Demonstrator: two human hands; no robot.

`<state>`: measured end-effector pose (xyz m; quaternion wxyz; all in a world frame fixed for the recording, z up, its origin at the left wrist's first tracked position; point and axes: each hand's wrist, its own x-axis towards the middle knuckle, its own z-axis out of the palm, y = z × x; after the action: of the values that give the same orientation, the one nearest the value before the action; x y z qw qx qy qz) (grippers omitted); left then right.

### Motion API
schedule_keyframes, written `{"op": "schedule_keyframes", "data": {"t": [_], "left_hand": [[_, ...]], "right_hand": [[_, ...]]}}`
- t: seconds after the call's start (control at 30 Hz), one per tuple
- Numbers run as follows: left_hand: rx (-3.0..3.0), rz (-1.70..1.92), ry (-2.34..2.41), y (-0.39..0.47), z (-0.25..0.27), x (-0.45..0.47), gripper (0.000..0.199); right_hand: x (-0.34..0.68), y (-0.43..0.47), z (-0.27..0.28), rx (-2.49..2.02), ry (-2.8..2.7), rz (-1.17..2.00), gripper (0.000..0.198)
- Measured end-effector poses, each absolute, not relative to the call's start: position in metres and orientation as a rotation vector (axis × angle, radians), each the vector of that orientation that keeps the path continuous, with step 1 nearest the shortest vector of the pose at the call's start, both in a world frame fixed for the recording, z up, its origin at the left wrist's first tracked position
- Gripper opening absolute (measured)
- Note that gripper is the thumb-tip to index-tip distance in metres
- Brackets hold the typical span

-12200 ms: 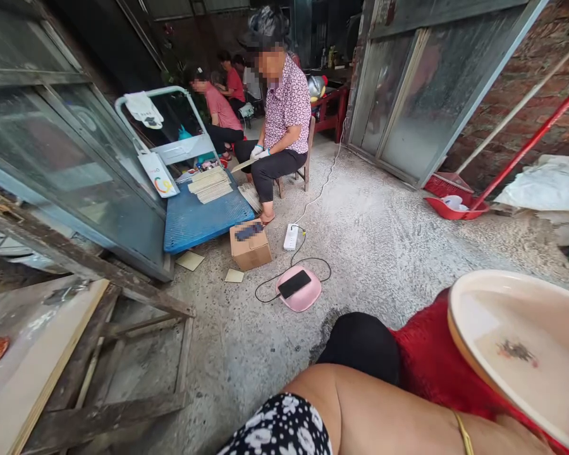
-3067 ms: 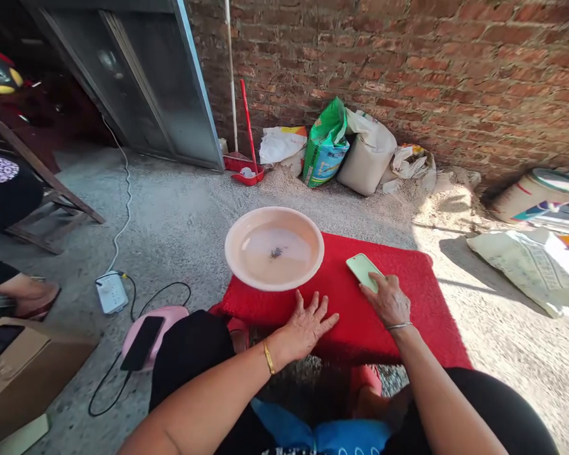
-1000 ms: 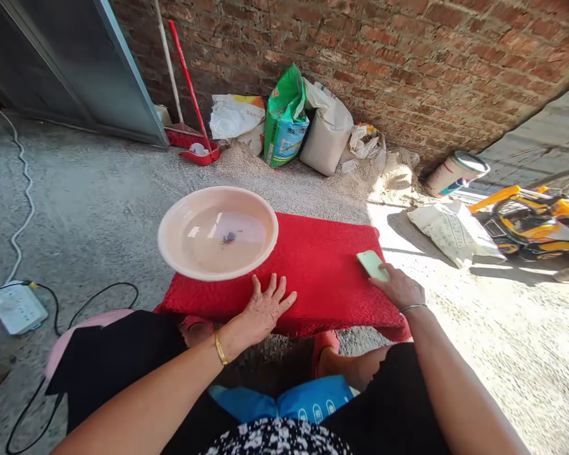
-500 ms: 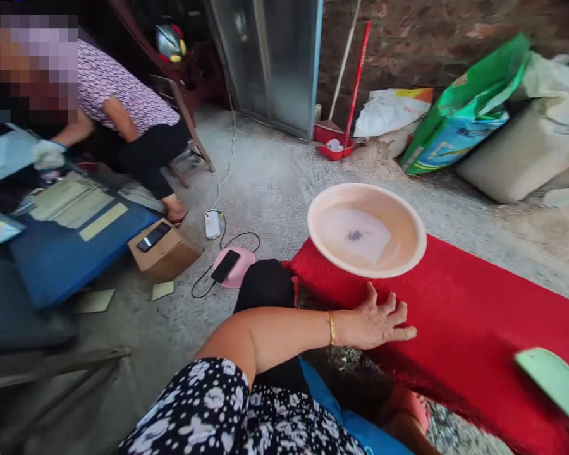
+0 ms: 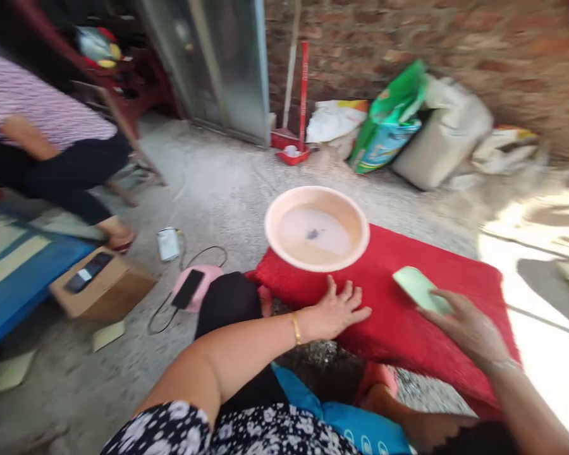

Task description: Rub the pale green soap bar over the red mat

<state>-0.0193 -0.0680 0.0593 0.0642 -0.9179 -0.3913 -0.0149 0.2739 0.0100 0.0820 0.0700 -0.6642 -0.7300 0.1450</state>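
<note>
A red cloth (image 5: 384,316) covers a low, long surface in front of me. My left hand (image 5: 336,314) rests on its near edge, palm down and fingers spread, holding nothing. Just beyond those fingers stands a pale pink basin (image 5: 275,237) with cloudy liquid and a small dark patch inside. To the right, my right hand (image 5: 471,328) grips the near end of a flat, pale green oblong piece (image 5: 416,285) with a rounded end. That piece is against the red cloth or just over it; I cannot tell which. Its underside is hidden.
At the left, a seated person (image 5: 42,120) is beside a blue surface (image 5: 38,284). A cardboard box (image 5: 118,291) with a phone on top, a white device (image 5: 168,244) and cables lie on the floor. Sacks (image 5: 436,139) and a red dustpan (image 5: 291,157) stand along the brick wall.
My view has turned right, so things sit further left. My right hand has come into view, holding the pale green piece. My left hand stays spread by the basin.
</note>
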Motion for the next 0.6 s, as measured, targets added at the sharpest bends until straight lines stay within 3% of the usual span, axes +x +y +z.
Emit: {"op": "schedule_keyframes", "data": {"t": [0.1, 0.2, 0.3, 0.6], "left_hand": [[-2.837, 0.011, -1.230, -0.064, 0.059, -0.019, 0.061], [-2.860, 0.080, -1.245, -0.063, 0.059, -0.015, 0.066], [-2.850, 0.096, -1.261, -0.065, 0.060, -0.011, 0.070], [-2.806, 0.096, -1.244, -0.065, 0.061, -0.006, 0.069]], "right_hand": [[0.304, 0.019, 0.096, -2.216, -2.249, 0.348, 0.059], [0.334, 0.015, 0.102, -2.557, -2.007, 0.162, 0.056], [0.359, 0.007, 0.112, -2.680, -1.738, 0.190, 0.059], [0.354, -0.019, 0.110, -1.969, -2.140, 0.615, 0.061]]}}
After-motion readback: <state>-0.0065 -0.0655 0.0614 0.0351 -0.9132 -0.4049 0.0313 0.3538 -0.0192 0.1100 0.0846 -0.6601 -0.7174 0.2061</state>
